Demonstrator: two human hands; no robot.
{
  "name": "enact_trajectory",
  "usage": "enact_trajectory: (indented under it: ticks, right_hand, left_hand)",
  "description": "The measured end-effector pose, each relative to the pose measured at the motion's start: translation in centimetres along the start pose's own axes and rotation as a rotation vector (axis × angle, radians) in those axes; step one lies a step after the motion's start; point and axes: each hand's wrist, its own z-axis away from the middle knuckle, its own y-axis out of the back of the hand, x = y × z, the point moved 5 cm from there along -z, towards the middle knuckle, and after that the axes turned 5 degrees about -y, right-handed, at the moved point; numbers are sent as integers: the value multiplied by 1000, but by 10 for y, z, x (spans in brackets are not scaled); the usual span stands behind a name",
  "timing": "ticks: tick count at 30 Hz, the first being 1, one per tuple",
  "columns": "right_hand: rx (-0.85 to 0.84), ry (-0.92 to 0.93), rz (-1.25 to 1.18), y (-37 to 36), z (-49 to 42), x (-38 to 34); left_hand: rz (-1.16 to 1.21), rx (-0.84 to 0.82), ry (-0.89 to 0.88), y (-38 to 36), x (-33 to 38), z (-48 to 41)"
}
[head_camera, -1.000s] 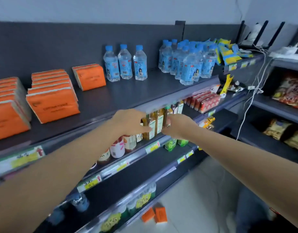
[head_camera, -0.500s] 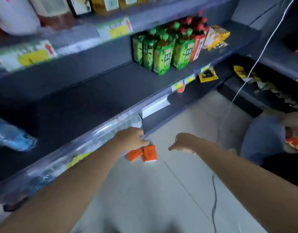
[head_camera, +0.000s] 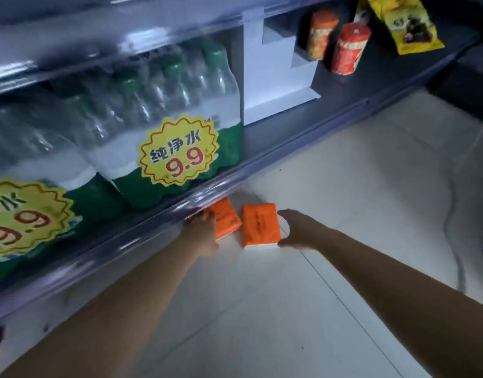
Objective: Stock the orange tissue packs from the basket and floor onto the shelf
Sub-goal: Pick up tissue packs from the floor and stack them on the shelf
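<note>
Two orange tissue packs lie on the pale floor tiles at the foot of the bottom shelf [head_camera: 262, 156]. The left pack [head_camera: 225, 221] is partly tucked under the shelf lip, and my left hand [head_camera: 202, 233] rests on its left edge, fingers spread over it. The right pack [head_camera: 259, 227] lies flat beside it, its white underside showing. My right hand [head_camera: 299, 230] is open, thumb and fingers curved around that pack's right side, touching or nearly touching it. The basket and the upper shelf are out of view.
On the bottom shelf stand shrink-wrapped water bottle packs [head_camera: 164, 110] with yellow price stickers, a white display stand [head_camera: 273, 75] and two orange-red canisters [head_camera: 346, 47]. Yellow snack bags [head_camera: 406, 23] lie at the top right. A cable [head_camera: 453, 208] trails over the floor on the right.
The view has dropped from the upper shelves to floor level. Both hands moved down and forward, from the shelf edge to the two orange packs on the floor.
</note>
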Motion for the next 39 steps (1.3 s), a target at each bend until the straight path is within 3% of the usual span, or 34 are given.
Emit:
enact_trajectory:
  ticks: [3,10,13,16,19,21,24,27,31,34,39]
  right_hand:
    - [55,112,49,-17,-33,-12]
    - [135,146,213,-47,-64,-16]
    - [269,91,359,-44,-59,-20]
    - [319,-17,453,-38,-52,-23]
    - [348,-90,243,-41,-49,-11]
    - [284,-166,-64,-49,-48,1]
    - [168,-251,-414,-57,-45,14]
    - [65,-327,-421,-60,-41,26]
    - [117,-389,-404,-60,-33,38]
    - [191,-300,-313,-57,-24,34]
    - [151,-92,-456,-76,-7,15]
  left_hand:
    - [50,-6,24,-10,-1,-15]
    - [-12,22,-38,16,26,9]
    - [-137,11,-24,11,19,10]
    - [-105,8,-17,-3,6,12]
    - [193,-49,-99,-28,3,26]
    - [408,-105,-160,-47,9,38]
    - [527,-66,-224,-63,18,41]
    - [608,-146,-175,-68,18,37]
    - [588,-192,-176,-57,20,44]
    - [526,-204,-213,-46,18,52]
    - [272,-233,-226,-32,-2,65]
